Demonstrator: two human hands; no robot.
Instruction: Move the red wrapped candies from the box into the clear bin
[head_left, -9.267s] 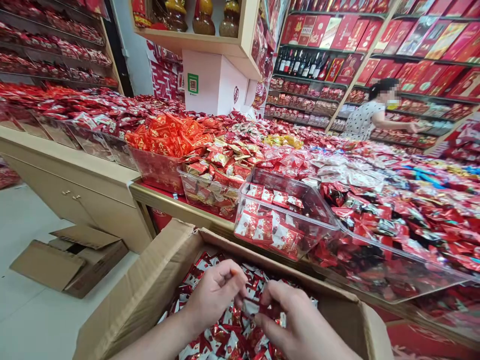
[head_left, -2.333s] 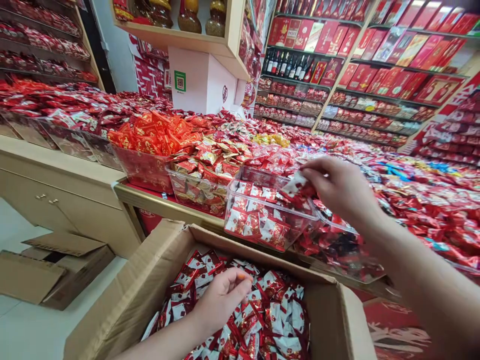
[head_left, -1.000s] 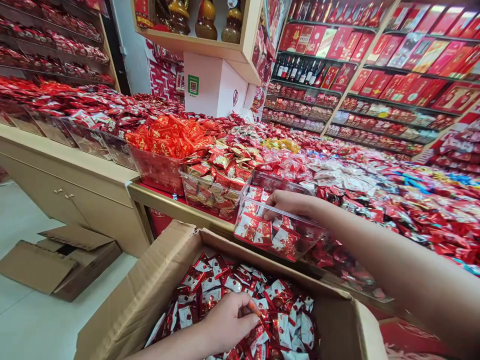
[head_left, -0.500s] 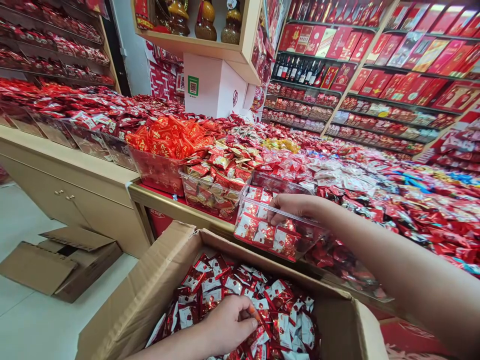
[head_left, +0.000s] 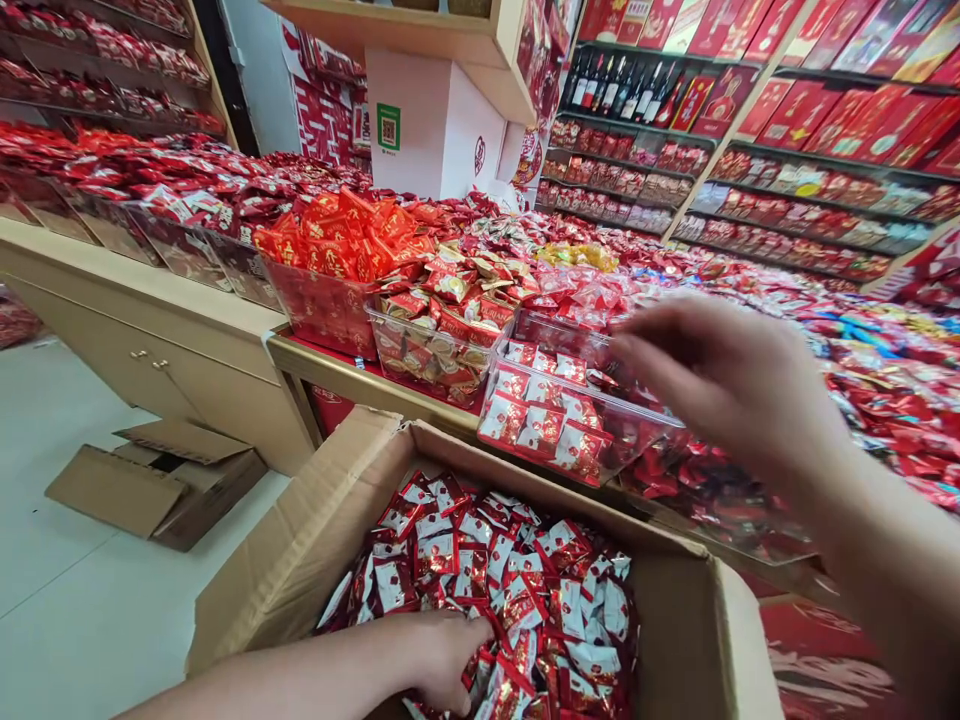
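Lifting out of the transparent bin (head_left: 592, 397), the right hand (head_left: 731, 385) now hangs above its far-right side. 0.5 s ago its fingers were down among the packets inside. Its grip is loose and spread, fingers pointing left, blurred, with nothing seen in it, so that handful looks delivered. The left hand (head_left: 442, 665) has sunk deeper into the red-and-white packets (head_left: 510, 580) in the cardboard box (head_left: 300, 560) below the desk (head_left: 337, 365) edge; its fingers curl under the heap, and I cannot tell whether they have closed on any. Packets in the box lie flat and jumbled, long axes running every way — those in the bin lean on edge in rough rows, faces towards the person.
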